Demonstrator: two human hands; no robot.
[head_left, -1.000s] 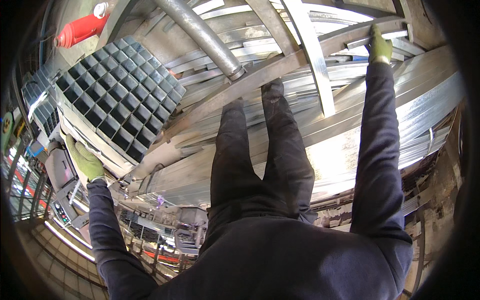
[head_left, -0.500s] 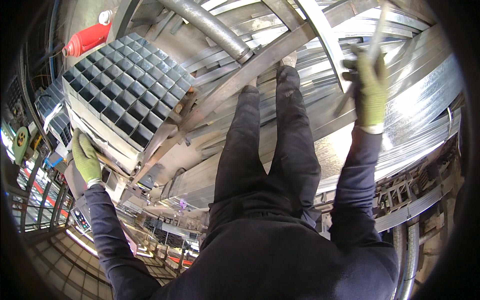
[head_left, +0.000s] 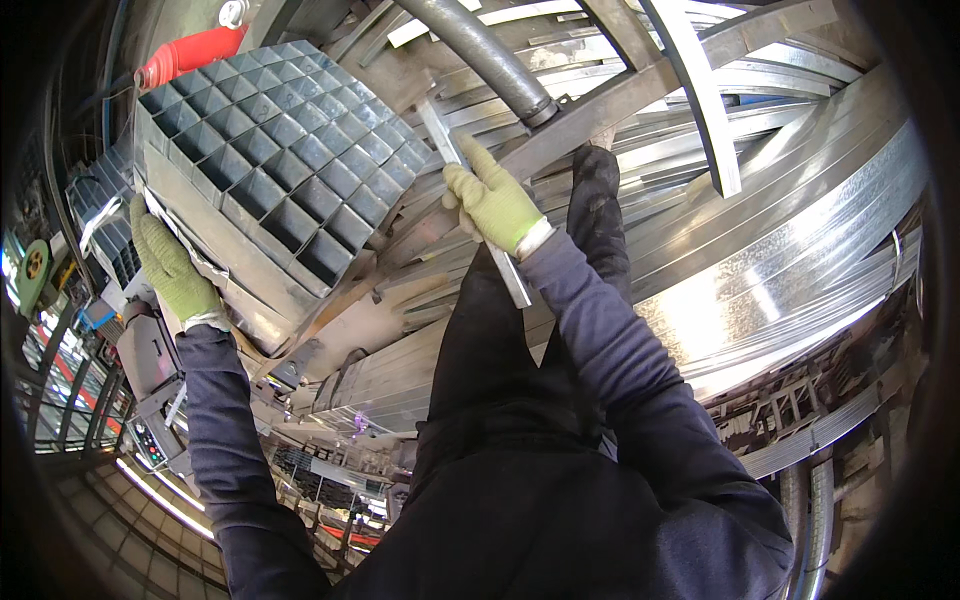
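My right hand (head_left: 492, 200), in a pale green glove, is closed around a short, straight metal strip (head_left: 512, 279). One end of the strip points up toward the grid's right edge; the other hangs over my thigh. To the left stands a block of square metal cells (head_left: 262, 142), like open tube ends, with a pale sheet-like side (head_left: 232, 243). My left hand (head_left: 172, 262), gloved alike, lies along the outer side of this block with its fingers stretched out. I see nothing held in it.
A thick grey pipe (head_left: 487, 58) and a steel beam (head_left: 610, 110) run across the far side. Long shiny metal profiles (head_left: 770, 240) lie in piles at the right. Behind the block lies a red cylinder (head_left: 192, 56). An upright metal bar (head_left: 697, 95) slants down beyond my knees.
My right hand has swung from the far right to the middle with the metal strip, close to the block's right edge. My left hand stays along the block's side.
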